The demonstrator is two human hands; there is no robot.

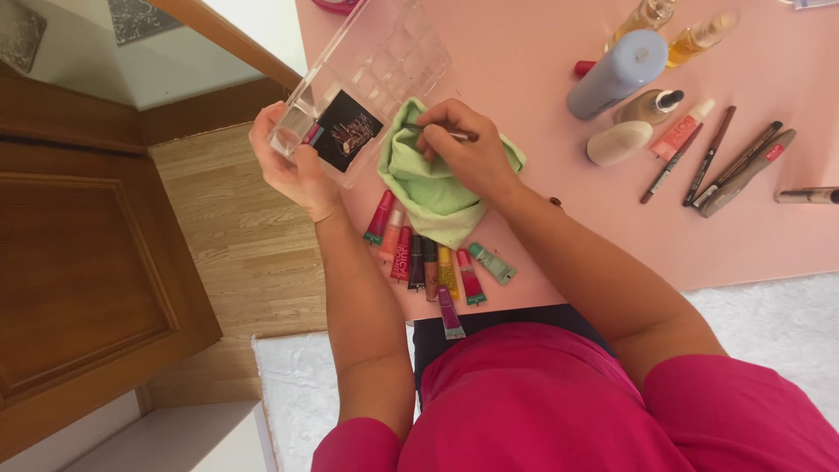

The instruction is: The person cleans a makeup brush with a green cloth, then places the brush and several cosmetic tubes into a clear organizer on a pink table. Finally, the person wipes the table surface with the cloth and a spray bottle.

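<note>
Fingers [301, 162] of our left hand [288, 162] closing around the clear plastic organizer [367, 74], we are holding it tilted above the pink table [542, 79], our right hand [468, 149] pinching a thin tool [437, 131] over the green cloth [428, 188], tubes [433, 258] lying just below

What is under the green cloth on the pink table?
The green cloth lies on the pink table, overlapping the top ends of a row of coloured tubes. The right hand rests on it. Anything else beneath is hidden.

Clear organizer [376, 65] in left hand [288, 162]
</note>
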